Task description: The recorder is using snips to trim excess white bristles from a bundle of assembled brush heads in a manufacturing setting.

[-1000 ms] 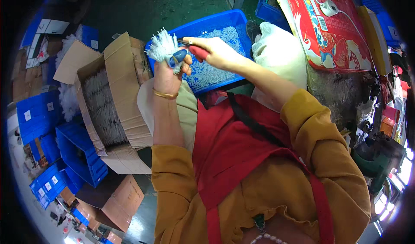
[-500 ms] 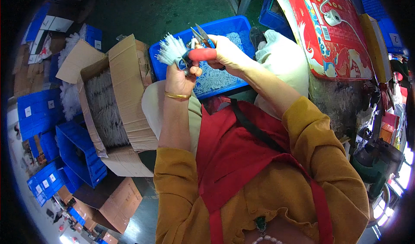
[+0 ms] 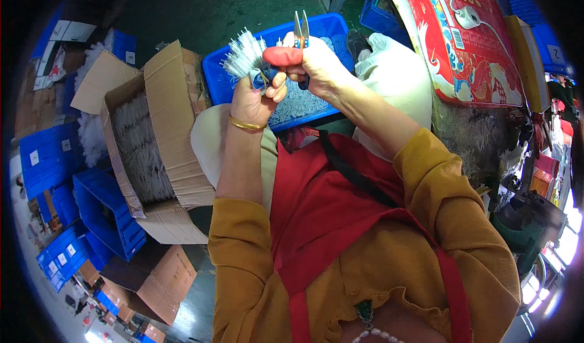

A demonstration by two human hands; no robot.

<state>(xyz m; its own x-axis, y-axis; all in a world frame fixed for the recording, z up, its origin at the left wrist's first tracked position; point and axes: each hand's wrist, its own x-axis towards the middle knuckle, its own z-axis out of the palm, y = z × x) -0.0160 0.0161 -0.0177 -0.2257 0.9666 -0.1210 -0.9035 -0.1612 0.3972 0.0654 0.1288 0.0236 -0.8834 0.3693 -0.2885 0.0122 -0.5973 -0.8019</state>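
My left hand (image 3: 252, 103), a gold bangle at its wrist, is closed round a bundle of small white bristle brushes (image 3: 242, 57) that fans out above the fingers. Something dark blue shows at the base of the bundle, its kind unclear. Beside it, my right hand (image 3: 322, 66) grips a pair of small scissors (image 3: 305, 28), blades upward and slightly apart. A red finger cover (image 3: 283, 56) on that hand reaches across to the bundle. Beneath both hands stands a blue bin (image 3: 213, 75) holding many small white pieces (image 3: 304, 104).
To the left is an open cardboard box (image 3: 173, 118) packed with bristly white pieces (image 3: 143, 148). Blue crates (image 3: 109, 215) and another carton (image 3: 164, 288) lie farther left. On the right, a red patterned sheet (image 3: 468, 63) covers a work surface, with a lamp above it.
The scissors have swung from leaning left to nearly upright, away from the bundle. Both hands keep their hold. The whole view has shifted slightly.
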